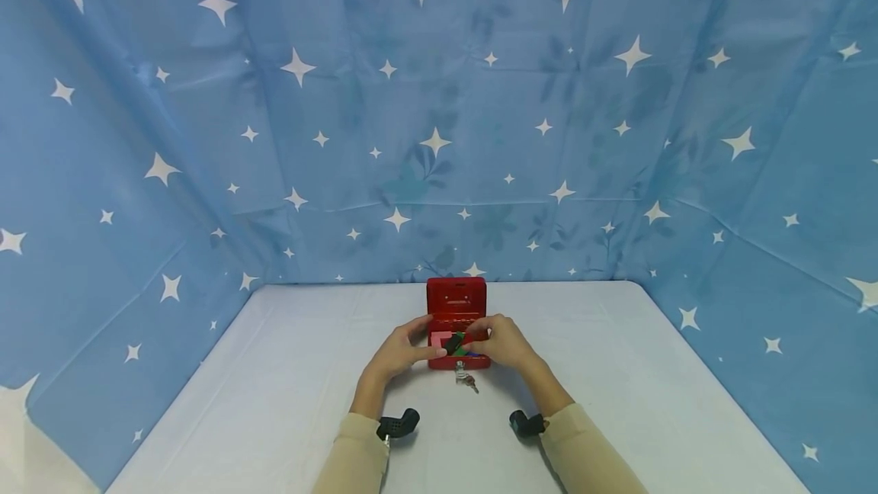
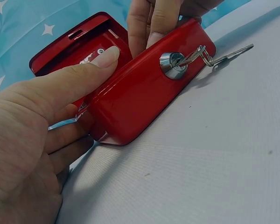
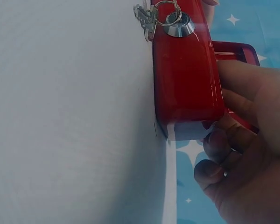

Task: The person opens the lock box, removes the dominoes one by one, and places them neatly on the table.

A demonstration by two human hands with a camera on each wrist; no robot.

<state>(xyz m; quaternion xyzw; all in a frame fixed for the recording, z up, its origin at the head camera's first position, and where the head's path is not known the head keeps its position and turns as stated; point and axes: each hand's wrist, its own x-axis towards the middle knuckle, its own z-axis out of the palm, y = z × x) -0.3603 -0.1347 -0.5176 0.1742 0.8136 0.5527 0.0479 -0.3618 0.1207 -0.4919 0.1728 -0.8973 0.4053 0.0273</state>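
A red metal cash box sits on the table with its lid raised at the back. Keys hang from the round lock on its front wall. My left hand holds the box's left end, thumb over the front rim and fingers along the side. Inside lie a pink piece, a black item and a green item. My right hand reaches in from the right, thumb and forefinger inside the box. Its fingertips are hidden behind the wall in the wrist views; I cannot tell whether they pinch anything.
The box stands toward the back of a white-covered table. A blue curtain with white stars rises behind and on both sides. Dark wrist-worn devices sit at the left cuff and the right cuff.
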